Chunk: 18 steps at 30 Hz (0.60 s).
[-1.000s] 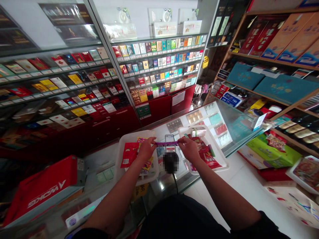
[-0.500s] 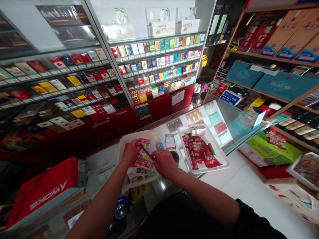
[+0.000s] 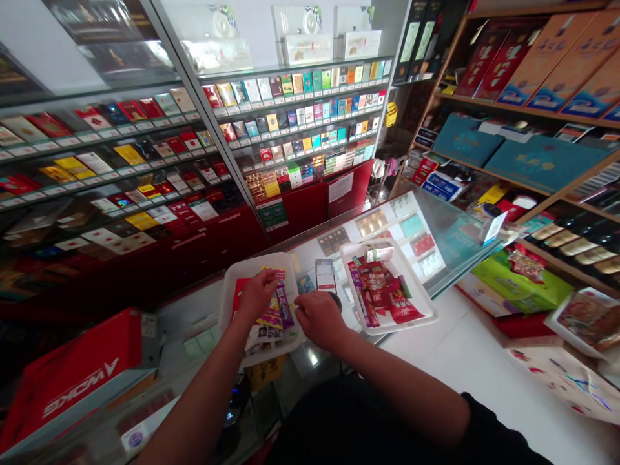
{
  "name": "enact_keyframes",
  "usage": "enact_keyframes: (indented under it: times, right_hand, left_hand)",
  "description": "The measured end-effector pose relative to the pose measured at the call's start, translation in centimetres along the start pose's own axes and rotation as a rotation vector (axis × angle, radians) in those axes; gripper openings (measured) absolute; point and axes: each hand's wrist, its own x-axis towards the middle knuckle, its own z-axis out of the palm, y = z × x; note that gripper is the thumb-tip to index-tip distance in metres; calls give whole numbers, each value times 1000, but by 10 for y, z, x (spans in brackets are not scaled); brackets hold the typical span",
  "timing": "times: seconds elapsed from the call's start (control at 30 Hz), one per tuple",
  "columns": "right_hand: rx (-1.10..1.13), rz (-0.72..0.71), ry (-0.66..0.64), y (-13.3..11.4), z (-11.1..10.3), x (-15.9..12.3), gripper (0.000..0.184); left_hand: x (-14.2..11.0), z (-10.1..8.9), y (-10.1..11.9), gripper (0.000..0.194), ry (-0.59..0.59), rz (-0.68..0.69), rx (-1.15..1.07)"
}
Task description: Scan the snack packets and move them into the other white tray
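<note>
Glossy purple film wraps the slim stick packet [image 3: 286,311] lying in the left tray [image 3: 224,316], at 4 o'clock from your left hand [image 3: 259,296]. That hand is above the tray with fingers bent over yellow printed packets [image 3: 271,321]; whether its fingertips are clamped on one cannot be told. Your right hand [image 3: 320,318] is by the tray's right rim, its fingers curled and bunched; you cannot tell from this view whether their pads meet. Around your left hand, the tray's milky white plastic, round-cornered and deep-walled, also holds a flat red pouch [image 3: 238,289], partly covered by the hand. At 12 o'clock from your right hand, a slab-like phone [image 3: 325,274] lies with its screen lit on the smooth glass counter [image 3: 448,258]. At 2 o'clock, the right tray [image 3: 433,316], also white plastic, cradles crinkled, shiny red packets [image 3: 405,310] and a small pale box [image 3: 379,253] near its far end. At 8 o'clock from your left hand, a big red carton [image 3: 72,384] with sharp edges bears white lettering. Farther out at 12 o'clock, glass shelves [image 3: 290,103] carry rows of small, upright, brightly coloured boxes. Toward 2 o'clock, wooden shelving [image 3: 460,102] bears broad teal cartons [image 3: 547,163], and at 3 o'clock sits a bright green package [image 3: 520,279].
</note>
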Motion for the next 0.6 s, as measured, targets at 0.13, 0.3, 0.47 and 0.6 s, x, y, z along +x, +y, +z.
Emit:
enact_keyframes:
  times: [0.13,0.3,0.47,0.6]
  right_hand:
    - [57,111,96,26,-24,-7,12]
    - [104,329,212,84,-51,-23,16]
    - [40,538,236,145,-70,-41,17]
    - [-6,605,220,176,-78,-52,18]
  left_hand:
    - [-7,14,37,36,3,105,-21]
    - [-18,42,83,31,-42,135,-98]
    - [-28,80,123,25,-108,158,-153]
    - [-35,116,145,22,-184,189,-136]
